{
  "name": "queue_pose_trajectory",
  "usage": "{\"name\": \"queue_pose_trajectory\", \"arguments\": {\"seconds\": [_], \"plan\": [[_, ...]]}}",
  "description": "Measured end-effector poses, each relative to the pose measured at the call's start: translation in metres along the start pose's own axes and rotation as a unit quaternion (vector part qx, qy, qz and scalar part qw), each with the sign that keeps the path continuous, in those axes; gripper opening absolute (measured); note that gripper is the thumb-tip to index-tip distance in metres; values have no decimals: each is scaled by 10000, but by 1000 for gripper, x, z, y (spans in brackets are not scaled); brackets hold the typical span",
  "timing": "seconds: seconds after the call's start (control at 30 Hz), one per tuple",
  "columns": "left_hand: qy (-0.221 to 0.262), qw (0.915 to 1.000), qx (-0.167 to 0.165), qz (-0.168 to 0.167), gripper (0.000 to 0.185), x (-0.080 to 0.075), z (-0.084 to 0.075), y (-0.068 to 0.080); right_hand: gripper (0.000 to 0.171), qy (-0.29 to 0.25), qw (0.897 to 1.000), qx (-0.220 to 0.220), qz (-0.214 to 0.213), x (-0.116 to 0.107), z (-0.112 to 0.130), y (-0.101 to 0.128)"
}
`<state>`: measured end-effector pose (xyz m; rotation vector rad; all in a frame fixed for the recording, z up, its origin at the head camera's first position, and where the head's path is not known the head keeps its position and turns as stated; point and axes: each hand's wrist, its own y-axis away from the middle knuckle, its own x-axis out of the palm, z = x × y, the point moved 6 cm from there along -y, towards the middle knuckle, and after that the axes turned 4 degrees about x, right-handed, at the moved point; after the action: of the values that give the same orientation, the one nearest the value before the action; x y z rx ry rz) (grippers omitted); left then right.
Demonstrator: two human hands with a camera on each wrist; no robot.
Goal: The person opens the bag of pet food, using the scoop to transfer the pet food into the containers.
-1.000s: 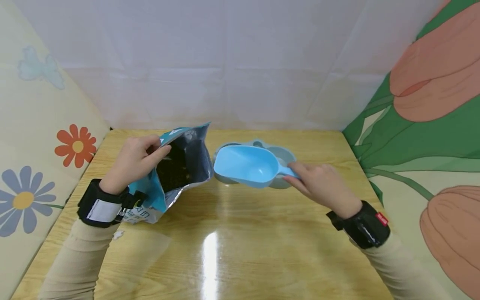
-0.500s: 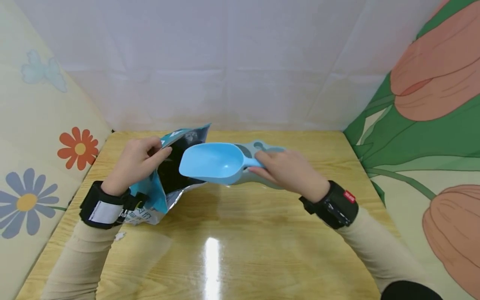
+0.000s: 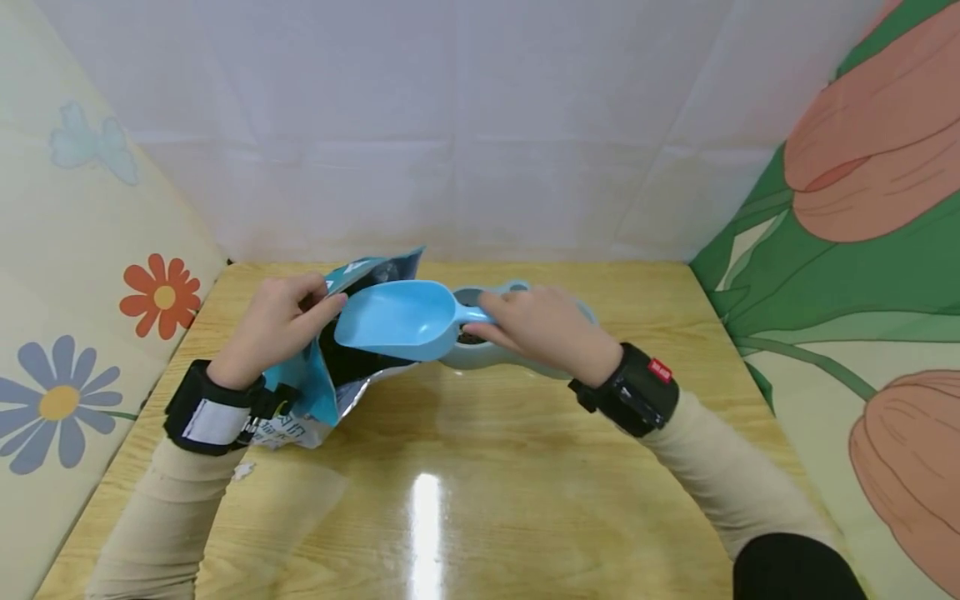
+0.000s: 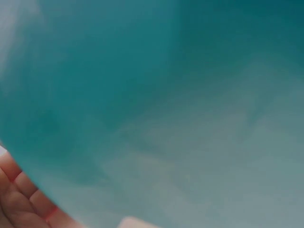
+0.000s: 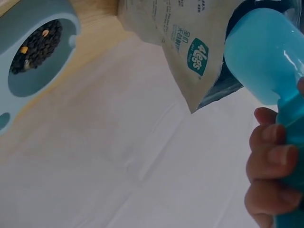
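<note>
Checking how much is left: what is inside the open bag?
The bag shows a dark mass of contents inside. The blue scoop at its mouth covers part, so the fill level cannot be seen.

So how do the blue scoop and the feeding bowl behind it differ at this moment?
The scoop is bright light blue and held in the air by the right hand; the bowl is a duller grey-blue and sits on the table. The scoop looks empty, its front end at the mouth of the open bag gripped by the left hand; the bowl already holds dark pellets. Both look like smooth plastic.
</note>
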<state>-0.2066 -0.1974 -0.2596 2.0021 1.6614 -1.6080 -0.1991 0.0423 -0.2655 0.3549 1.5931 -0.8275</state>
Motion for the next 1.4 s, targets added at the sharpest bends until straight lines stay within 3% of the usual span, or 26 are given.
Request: {"name": "queue_pose_trajectory", "arguments": {"seconds": [0.23, 0.47, 0.63, 0.73, 0.87, 0.97, 1.4], "plan": [[55, 10000, 8, 8, 25, 0, 0, 0, 31, 9, 9994, 199, 283, 3, 9, -13], [44, 10000, -20, 20, 26, 1, 1, 0, 31, 554, 9978, -193, 299, 10, 23, -28], [25, 10000, -14, 23, 26, 1, 0, 1, 35, 662, 9966, -329, 363, 13, 31, -32], [5, 10000, -16, 29, 27, 1, 1, 1, 37, 665, 9954, -210, 655, 15, 34, -36], [12, 10000, 2, 43, 27, 2, 1, 1, 42, 568, 9892, 137, 1345, 20, 40, -46], [28, 10000, 33, 56, 27, 3, 1, 1, 42, 587, 9860, 151, 1553, 22, 45, -52], [76, 9999, 76, 65, 26, 5, 1, 1, 36, 1157, 9800, -199, 1609, 37, 57, -71]]}}
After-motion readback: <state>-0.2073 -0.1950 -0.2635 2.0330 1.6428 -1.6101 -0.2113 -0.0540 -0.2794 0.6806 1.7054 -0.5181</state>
